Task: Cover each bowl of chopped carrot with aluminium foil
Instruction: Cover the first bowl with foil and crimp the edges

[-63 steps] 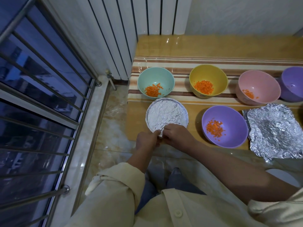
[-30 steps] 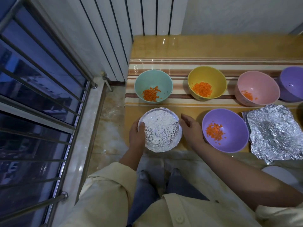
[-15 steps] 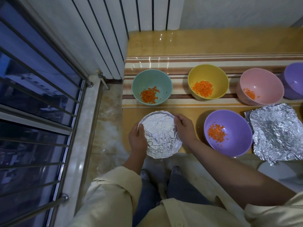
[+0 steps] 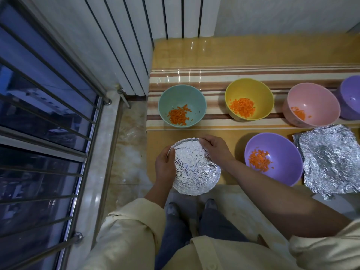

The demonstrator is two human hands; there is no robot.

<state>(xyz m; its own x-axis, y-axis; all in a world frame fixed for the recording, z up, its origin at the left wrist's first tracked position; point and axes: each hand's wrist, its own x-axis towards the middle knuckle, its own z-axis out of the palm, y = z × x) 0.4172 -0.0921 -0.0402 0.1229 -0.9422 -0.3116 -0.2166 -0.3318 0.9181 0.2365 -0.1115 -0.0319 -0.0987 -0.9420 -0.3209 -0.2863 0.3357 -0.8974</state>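
A foil-covered bowl [image 4: 194, 168] sits at the near edge of the low table, tilted toward me. My left hand [image 4: 165, 168] grips its left rim and my right hand [image 4: 216, 151] grips its far right rim, fingers curled over the foil. Open bowls of chopped carrot stand around it: teal [image 4: 182, 106], yellow [image 4: 249, 99], pink [image 4: 311, 104] and a purple bowl [image 4: 272, 158] to the right. A loose crumpled foil sheet [image 4: 331, 160] lies at the far right.
Another purple bowl [image 4: 351, 96] is cut off at the right edge. A white radiator [image 4: 136, 45] stands behind the table [image 4: 214, 53], and a barred window [image 4: 39, 123] runs along the left. My legs and feet are below the table edge.
My hands moved from pinching the foil at the near rim to the bowl's sides. The bowl now tilts toward me and both hands clasp its rim, the right one farther round the back.
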